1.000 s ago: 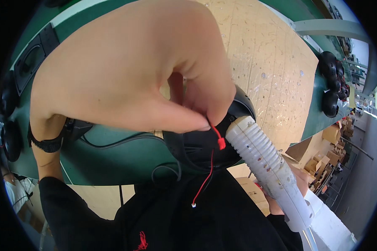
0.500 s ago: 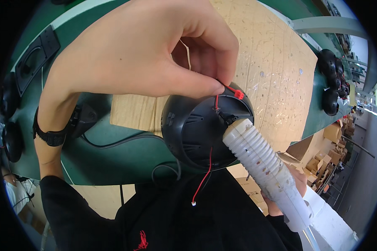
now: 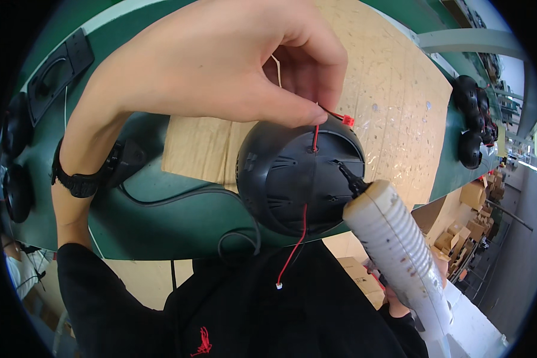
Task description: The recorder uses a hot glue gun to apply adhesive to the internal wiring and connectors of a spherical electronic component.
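Note:
A round black plastic housing (image 3: pixel 265 182) lies on the cardboard near the bench's front edge, its ribbed face up. Above its far rim, my left hand (image 3: pixel 268 71) pinches a red-and-black wire (image 3: pixel 315 138) that comes out of a hole in the housing; a red connector (image 3: pixel 348 121) pokes out beyond the fingertips. A second red wire (image 3: pixel 293 256) with a white plug hangs over the near side. My right hand (image 3: pixel 398 301), mostly hidden, grips a white glue gun (image 3: pixel 394 238) with a ribbed barrel. Its black nozzle points at the housing's right part.
Flattened cardboard (image 3: pixel 394 89) covers part of the green bench (image 3: pixel 149 232). A black cable (image 3: pixel 179 200) runs left of the housing. Black frame part (image 3: pixel 56 77) and round black parts lie far left; several black housings (image 3: pixel 471 119) sit at right. Cartons (image 3: pixel 459 232) stand beyond.
The glue gun has drawn back to the lower right, so its nozzle has left the spot by the wire hole. My left hand has shifted slightly right and up, still pinching the wire.

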Demonstrator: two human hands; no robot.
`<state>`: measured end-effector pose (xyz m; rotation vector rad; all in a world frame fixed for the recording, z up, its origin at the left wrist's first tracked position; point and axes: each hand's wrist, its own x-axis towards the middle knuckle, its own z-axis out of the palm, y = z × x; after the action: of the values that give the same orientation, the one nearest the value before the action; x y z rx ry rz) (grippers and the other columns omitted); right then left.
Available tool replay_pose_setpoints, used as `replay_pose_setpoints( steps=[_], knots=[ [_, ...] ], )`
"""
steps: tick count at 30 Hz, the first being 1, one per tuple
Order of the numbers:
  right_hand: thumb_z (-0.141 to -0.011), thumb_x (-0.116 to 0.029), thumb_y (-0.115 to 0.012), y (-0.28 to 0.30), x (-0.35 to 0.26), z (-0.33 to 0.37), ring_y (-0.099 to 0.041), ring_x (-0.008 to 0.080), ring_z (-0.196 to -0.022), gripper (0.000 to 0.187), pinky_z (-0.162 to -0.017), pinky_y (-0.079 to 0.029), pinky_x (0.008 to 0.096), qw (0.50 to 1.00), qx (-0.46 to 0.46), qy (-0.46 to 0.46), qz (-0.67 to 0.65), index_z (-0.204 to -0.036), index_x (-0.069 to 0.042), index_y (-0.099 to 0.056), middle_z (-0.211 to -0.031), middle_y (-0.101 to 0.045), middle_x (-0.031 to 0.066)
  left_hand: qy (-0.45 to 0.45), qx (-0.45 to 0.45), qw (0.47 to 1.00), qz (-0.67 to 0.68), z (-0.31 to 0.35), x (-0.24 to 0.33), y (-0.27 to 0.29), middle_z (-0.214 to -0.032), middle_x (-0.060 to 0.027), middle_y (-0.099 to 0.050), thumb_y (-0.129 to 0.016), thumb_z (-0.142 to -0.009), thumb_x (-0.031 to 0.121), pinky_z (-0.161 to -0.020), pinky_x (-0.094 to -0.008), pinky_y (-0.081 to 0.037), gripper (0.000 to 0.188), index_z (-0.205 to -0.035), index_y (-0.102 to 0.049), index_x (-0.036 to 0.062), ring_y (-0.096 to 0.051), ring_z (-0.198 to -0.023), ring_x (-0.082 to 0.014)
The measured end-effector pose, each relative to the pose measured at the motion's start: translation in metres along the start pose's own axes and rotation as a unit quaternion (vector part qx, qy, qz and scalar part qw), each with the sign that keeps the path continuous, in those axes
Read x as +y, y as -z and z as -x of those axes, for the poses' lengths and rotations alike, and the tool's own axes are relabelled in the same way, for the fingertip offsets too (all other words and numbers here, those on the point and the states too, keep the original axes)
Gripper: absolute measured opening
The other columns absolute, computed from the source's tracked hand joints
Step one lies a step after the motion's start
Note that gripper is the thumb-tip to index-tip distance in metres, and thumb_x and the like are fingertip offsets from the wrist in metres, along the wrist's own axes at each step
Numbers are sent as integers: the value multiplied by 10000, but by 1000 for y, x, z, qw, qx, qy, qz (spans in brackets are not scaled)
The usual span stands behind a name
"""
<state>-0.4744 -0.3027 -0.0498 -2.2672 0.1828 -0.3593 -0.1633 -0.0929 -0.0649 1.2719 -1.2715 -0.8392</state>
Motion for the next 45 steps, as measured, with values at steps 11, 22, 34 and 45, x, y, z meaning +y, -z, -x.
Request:
replay_pose_setpoints(
  steps=[11,22,34,45],
  knots=[
    [-595,-251,-904,29,34,20,-660,187,-527,364,-497,-531,316,995,12,68,-75,-568,-22,-622,-558,-587,77,-23,15,1000,-14,5,0,-3,-800,-61,-717,-704,-881,47,-668,-237,-560,60,-892,-700,-12,-681,-701,-122],
    [-626,-91,-845,32,3,34,-703,233,-784,422,-666,-569,348,977,109,-105,151,-988,18,-657,-864,-709,136,10,1,998,-67,5,17,0,-818,-57,-722,-701,-883,51,-672,-232,-557,69,-912,-703,-12,-681,-712,-116],
    [-639,-164,-840,11,11,-15,-668,235,-629,361,-536,-539,340,962,-15,162,218,-868,8,-621,-756,-624,137,-53,-25,939,-338,28,33,-21,-794,-104,-671,-770,-708,8,-556,-327,-513,193,-889,-703,-7,-665,-671,-248],
    [-558,-143,-845,58,29,37,-661,234,-867,518,-764,-529,360,889,-122,-12,442,-1043,-54,-689,-982,-681,87,-74,23,879,-471,62,54,-132,-702,-57,-540,-726,-670,100,-519,-252,-479,331,-973,-715,-32,-570,-621,-168]
  ],
)
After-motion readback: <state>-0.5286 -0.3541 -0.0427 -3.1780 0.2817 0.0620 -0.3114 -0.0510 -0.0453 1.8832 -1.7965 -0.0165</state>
